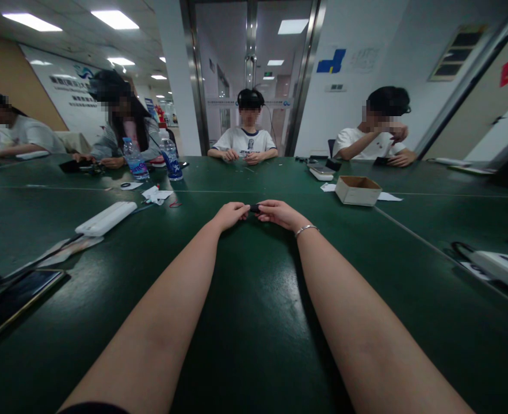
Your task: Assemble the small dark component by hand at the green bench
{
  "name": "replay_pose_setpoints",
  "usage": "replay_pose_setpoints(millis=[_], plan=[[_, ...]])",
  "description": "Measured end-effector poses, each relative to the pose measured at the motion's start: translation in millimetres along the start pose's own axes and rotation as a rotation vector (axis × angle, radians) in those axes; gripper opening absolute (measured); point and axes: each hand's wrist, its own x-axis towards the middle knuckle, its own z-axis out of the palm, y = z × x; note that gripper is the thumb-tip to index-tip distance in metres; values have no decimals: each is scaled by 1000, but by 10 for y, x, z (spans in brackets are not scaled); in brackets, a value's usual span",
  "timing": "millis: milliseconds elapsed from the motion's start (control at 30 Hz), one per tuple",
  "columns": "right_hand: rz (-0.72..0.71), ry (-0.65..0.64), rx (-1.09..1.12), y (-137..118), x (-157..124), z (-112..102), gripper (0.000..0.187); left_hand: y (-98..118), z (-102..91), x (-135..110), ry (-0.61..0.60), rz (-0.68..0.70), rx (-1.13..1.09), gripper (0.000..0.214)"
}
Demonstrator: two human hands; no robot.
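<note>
Forearms point to twelve o'clock, left hand and right hand pinching a black piece, likely light, stiff, best end-held.

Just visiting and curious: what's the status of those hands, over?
Left hand, right hand: both pinching. Small black object: held between them. Open box: beyond right hand, not touching.

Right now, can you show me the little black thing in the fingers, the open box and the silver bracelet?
Little black thing [254, 208]: head view, middle of its visible side.
Open box [354, 194]: head view, on its front wall.
Silver bracelet [306, 227]: head view, on the visible band.
</note>
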Motion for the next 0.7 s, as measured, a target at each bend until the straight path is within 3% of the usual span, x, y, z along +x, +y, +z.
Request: replay_pose_setpoints(millis=[167,467,700], plan=[[5,-2,-2,1,6,-5,10,19,-2,-10,31,-48,64,57],[11,11,-8,-2,2,12,10,-59,33,31,41,8,-53,30],[3,-3,-10,-8,-9,6,10,-32,18,23,37,-19,34,55]])
